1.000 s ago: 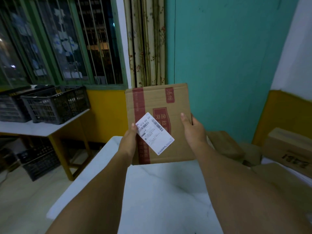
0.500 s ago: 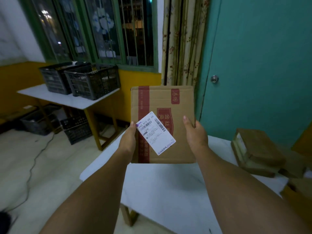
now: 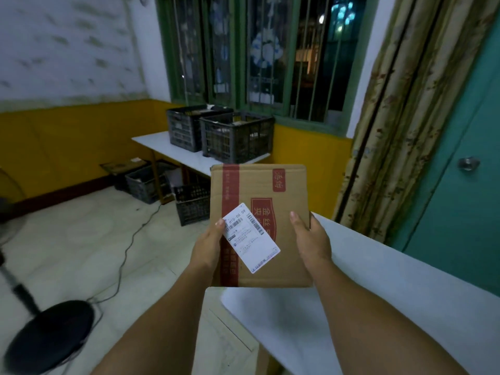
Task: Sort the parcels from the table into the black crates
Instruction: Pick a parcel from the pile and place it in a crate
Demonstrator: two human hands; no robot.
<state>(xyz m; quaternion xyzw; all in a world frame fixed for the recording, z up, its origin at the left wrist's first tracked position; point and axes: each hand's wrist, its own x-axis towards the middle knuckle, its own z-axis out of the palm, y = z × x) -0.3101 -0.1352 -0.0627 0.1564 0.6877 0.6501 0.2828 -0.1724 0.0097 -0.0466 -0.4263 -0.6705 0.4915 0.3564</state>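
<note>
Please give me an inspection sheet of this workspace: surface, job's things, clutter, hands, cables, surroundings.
Surface: white table, bare where visible.
Job's things: cardboard parcel with white shipping label, held upright; two black crates on the far white table.
Clutter: more crates on the floor under that table.
Hands: left hand and right hand grip the parcel's sides.
Cables: one cable runs across the floor.
Surroundings: barred window, curtain, teal door, fan base.

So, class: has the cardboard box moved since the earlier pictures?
Yes. The cardboard box, gripped by the left hand and right hand, has swung left toward the black crates, leaving the white table's middle for its corner.
</note>
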